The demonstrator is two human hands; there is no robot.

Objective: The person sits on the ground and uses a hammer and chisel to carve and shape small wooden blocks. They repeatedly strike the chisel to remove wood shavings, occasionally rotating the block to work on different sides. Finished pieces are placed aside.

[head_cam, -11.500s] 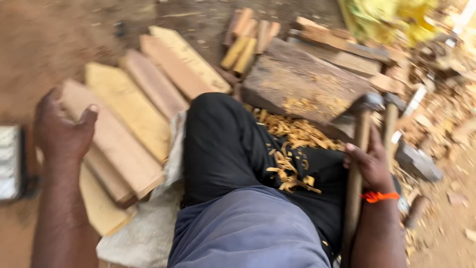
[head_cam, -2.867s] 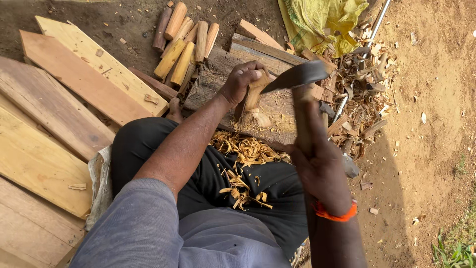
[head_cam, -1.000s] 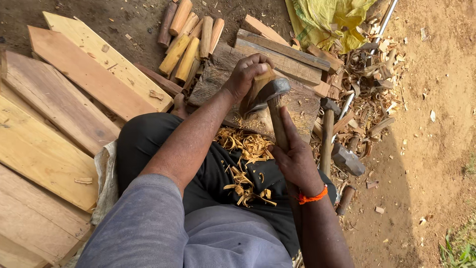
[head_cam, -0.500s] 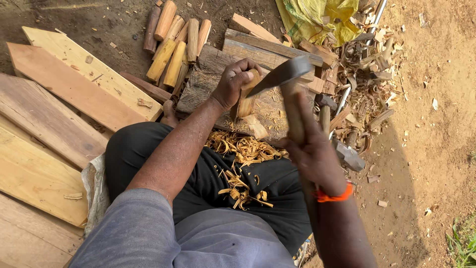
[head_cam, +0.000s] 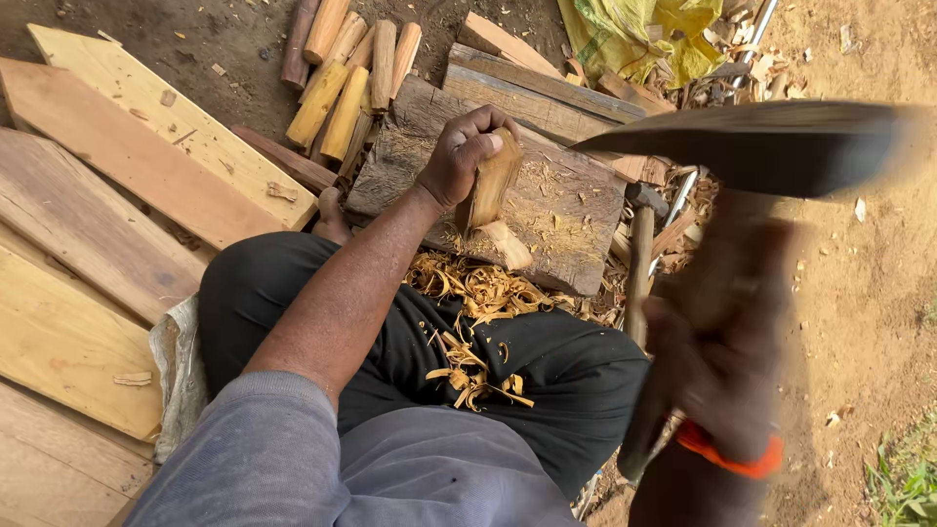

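Note:
My left hand [head_cam: 459, 156] grips the top of a short wooden billet [head_cam: 491, 185] and stands it upright on a worn wooden chopping block [head_cam: 566, 220]. A cut-off chip [head_cam: 506, 244] lies at the billet's foot. My right hand [head_cam: 717, 371], wearing an orange wristband, holds the wooden handle of an adze [head_cam: 771, 146], raised close to the camera and blurred. Its dark blade points left, above and to the right of the billet. Wood shavings [head_cam: 473, 322] lie on my dark trousers.
Several round wooden sticks [head_cam: 346, 68] lie beyond the block. Flat planks [head_cam: 117, 185] cover the ground at left. A second tool with a wooden handle [head_cam: 639, 254] leans beside the block. A yellow-green cloth [head_cam: 639, 34] and wood scraps lie at the far right.
My right hand has lifted the adze higher and nearer to the camera, to the right of the billet. My left hand keeps the billet on the block.

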